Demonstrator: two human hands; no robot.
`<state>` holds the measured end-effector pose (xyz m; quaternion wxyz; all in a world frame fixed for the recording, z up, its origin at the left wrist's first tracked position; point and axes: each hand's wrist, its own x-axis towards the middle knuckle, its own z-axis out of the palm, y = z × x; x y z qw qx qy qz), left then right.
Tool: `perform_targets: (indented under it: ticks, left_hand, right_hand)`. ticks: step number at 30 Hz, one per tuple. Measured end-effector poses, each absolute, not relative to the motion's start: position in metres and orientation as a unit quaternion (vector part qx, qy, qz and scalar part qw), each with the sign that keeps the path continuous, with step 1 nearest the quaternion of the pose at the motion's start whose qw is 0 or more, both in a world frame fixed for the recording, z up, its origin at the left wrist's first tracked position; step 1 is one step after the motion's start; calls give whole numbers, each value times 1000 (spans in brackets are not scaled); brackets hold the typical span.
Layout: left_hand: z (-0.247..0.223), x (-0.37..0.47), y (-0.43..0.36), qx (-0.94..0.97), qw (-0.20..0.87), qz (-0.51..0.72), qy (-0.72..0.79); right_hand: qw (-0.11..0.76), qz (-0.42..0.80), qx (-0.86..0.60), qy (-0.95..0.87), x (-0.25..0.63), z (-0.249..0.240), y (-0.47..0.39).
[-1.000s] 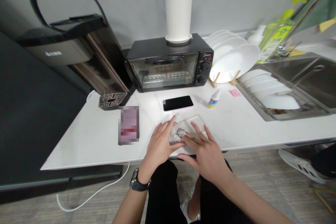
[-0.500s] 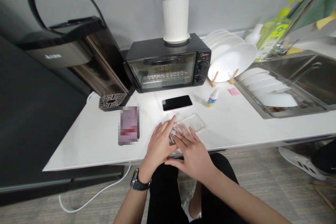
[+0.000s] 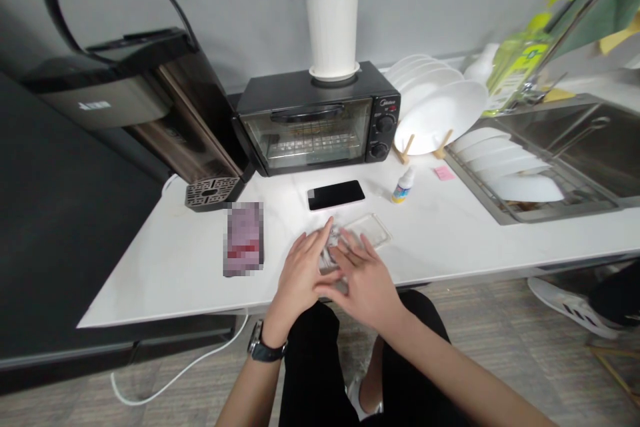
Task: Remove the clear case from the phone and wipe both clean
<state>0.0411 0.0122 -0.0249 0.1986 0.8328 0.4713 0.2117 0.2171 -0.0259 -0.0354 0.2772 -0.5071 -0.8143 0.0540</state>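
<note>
On the counter near its front edge, my left hand [image 3: 301,273] rests with fingers stretched out at the left side of a greyish patterned item [image 3: 329,255]. My right hand [image 3: 364,280] spreads its fingers over that item's right part, the fingertips seeming to touch it. Much of the item is covered by my hands, and its kind cannot be made out. Just beyond my right fingers lies a clear phone case [image 3: 379,231]. Farther back is a smartphone [image 3: 336,195] with a dark screen, and a small white bottle [image 3: 403,187] with a yellow base stands to its right.
A blurred purple packet [image 3: 245,240] lies on the left of the white counter [image 3: 165,267]. Behind stand a water dispenser [image 3: 175,120], a toaster oven [image 3: 310,133] and racked plates [image 3: 440,117]. A sink [image 3: 590,140] holding more dishes is on the right.
My right fingers have shifted slightly over the patterned item, showing more of it between my hands. The view has moved a little. The smartphone and bottle stay in place.
</note>
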Motion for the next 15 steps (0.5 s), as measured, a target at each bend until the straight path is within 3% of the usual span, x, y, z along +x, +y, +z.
perform_targets:
  ticks: [6,11,15]
  left_hand:
    - [-22,43,10,823,209,223,479]
    - [-22,44,11,826,203,226,475]
    - [-21,42,11,827,208,219,474]
  right_hand:
    - [263,76,-497,-823,249,-25,-46]
    - [230,-23,-568,-790,288,-24,-31]
    - [249,-44,-589,-767,257,-31,-18]
